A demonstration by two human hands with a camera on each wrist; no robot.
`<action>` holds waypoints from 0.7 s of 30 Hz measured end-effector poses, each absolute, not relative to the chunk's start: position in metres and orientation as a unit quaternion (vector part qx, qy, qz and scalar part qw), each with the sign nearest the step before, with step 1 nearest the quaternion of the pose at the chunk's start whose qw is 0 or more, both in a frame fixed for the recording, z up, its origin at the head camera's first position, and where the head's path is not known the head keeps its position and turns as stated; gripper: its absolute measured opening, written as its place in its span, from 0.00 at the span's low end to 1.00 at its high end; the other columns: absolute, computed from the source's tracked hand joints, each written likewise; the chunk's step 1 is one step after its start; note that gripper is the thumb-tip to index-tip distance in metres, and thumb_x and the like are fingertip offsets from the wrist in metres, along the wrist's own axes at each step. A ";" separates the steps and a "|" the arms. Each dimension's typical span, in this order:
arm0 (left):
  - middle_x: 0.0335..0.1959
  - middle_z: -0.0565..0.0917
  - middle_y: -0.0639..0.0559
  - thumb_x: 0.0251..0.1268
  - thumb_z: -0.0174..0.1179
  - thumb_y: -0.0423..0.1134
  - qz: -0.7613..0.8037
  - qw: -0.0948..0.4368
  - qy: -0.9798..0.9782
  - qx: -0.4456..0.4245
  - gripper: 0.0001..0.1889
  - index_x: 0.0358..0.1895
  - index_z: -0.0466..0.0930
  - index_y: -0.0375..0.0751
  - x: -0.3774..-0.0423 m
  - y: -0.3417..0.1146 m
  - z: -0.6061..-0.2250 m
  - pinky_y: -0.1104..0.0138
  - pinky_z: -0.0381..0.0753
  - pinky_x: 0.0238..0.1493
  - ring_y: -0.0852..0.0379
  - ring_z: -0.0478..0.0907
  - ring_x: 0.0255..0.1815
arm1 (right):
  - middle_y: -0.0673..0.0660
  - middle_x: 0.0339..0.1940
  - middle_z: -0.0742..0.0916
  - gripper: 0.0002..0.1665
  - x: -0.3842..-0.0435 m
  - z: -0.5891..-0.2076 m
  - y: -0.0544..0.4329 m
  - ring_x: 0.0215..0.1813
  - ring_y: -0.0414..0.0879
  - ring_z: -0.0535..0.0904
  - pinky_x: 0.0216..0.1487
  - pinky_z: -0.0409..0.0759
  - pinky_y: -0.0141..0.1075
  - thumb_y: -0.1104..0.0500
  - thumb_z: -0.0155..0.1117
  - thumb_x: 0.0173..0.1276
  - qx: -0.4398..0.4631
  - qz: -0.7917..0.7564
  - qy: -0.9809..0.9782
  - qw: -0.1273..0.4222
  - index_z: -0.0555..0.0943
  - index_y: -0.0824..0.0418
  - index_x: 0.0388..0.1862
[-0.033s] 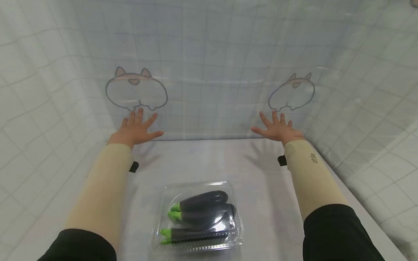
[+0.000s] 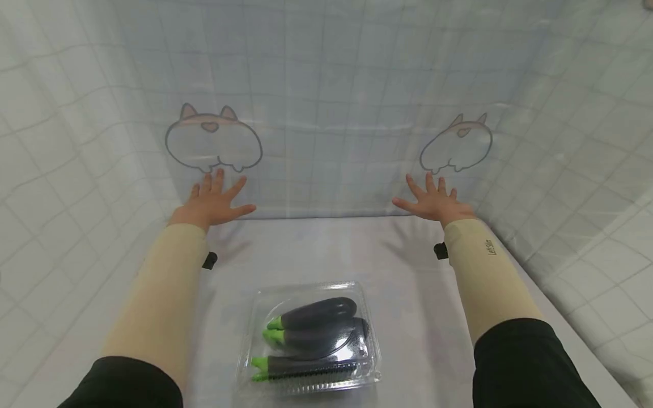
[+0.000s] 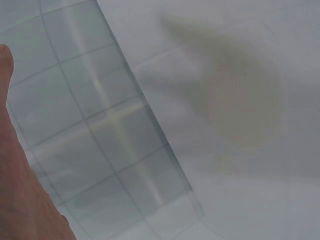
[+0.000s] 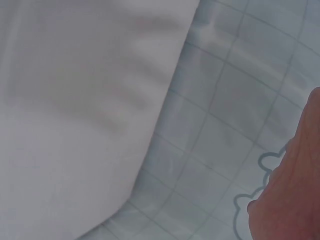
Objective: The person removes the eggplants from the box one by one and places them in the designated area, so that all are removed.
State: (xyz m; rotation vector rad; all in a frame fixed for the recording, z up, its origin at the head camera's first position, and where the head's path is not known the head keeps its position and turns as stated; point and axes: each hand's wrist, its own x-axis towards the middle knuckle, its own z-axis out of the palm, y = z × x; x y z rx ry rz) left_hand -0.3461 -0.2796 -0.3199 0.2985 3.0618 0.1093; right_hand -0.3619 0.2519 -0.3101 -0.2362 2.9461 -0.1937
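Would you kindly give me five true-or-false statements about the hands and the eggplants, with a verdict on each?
1. The left hand and right hand are both spread open. True.
2. The eggplants lie inside a clear box. True.
3. The left hand grips the box. False: it is well apart from it.
4. The eggplants' tips all point right. False: the green stems point left.
5. The box rests on a black surface. False: the table is whitish.

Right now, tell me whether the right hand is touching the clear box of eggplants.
Apart. The head view shows a broad stretch of white tabletop between the right hand, its fingers spread, and the clear box.
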 end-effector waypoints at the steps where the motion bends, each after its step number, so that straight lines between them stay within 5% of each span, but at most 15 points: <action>1: 0.75 0.20 0.32 0.61 0.35 0.81 0.037 0.031 0.994 0.097 0.52 0.80 0.30 0.57 -0.347 -0.281 -0.320 0.33 0.26 0.65 0.27 0.18 0.73 | 0.64 0.78 0.31 0.60 -0.362 -0.310 0.251 0.75 0.71 0.25 0.65 0.28 0.70 0.12 0.32 0.57 -0.081 -0.066 0.991 0.088 0.29 0.36 0.79; 7: 0.77 0.28 0.30 0.62 0.34 0.80 0.021 0.010 0.994 0.106 0.51 0.81 0.32 0.56 -0.357 -0.292 -0.321 0.32 0.30 0.65 0.27 0.23 0.74 | 0.64 0.78 0.31 0.58 -0.367 -0.305 0.247 0.77 0.67 0.26 0.66 0.32 0.70 0.14 0.32 0.60 -0.097 -0.081 0.989 0.082 0.29 0.35 0.79; 14: 0.74 0.55 0.30 0.67 0.47 0.72 0.037 -0.044 0.989 0.138 0.47 0.79 0.50 0.46 -0.353 -0.291 -0.319 0.34 0.47 0.66 0.28 0.47 0.74 | 0.65 0.80 0.37 0.53 -0.364 -0.303 0.244 0.78 0.64 0.32 0.64 0.41 0.73 0.19 0.35 0.66 -0.124 -0.108 0.984 0.069 0.31 0.37 0.80; 21: 0.74 0.58 0.32 0.68 0.53 0.67 0.074 -0.047 0.984 0.154 0.43 0.78 0.54 0.47 -0.344 -0.285 -0.322 0.36 0.54 0.66 0.31 0.51 0.73 | 0.67 0.80 0.45 0.52 -0.352 -0.309 0.250 0.78 0.68 0.41 0.66 0.47 0.70 0.22 0.38 0.69 -0.156 -0.128 0.979 0.038 0.37 0.42 0.82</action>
